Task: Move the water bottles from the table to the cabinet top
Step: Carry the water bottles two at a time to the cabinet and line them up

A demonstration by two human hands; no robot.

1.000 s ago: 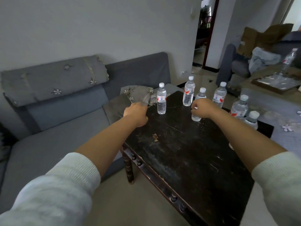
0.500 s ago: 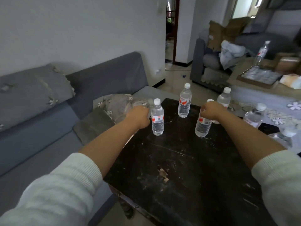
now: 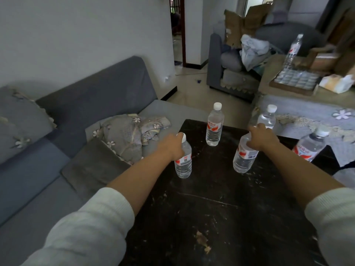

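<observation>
The near-left bottle (image 3: 183,160) stands upright on the dark table (image 3: 221,217), and the left hand (image 3: 172,145) has its fingers wrapped round the top part of it, just under the white cap. The tilted bottle (image 3: 244,156) leans over, with its top toward the far side, and the right hand (image 3: 262,138) holds it by the neck. I cannot tell if its bottom edge touches the wood or hangs just above it.

Past the left fingers and a bit to their right, a middle bottle (image 3: 214,127) stands alone near the far edge of the table. Just behind the right fingers stands a far bottle (image 3: 267,119). Off to the right of the right fingers, a side bottle (image 3: 310,148) sits by the table's right edge.

The table top is black, scratched wood with a pale worn patch (image 3: 201,240) close to the person. To the left of the left fingers is a grey sofa (image 3: 96,96) with a crumpled flower cloth (image 3: 130,135) on its seat. Far beyond the hands there is a pale wall (image 3: 76,35), a doorway (image 3: 177,31), an armchair (image 3: 226,70) piled with clothes and cardboard, and a low table (image 3: 269,73) with one tall bottle (image 3: 293,50) on it.
</observation>
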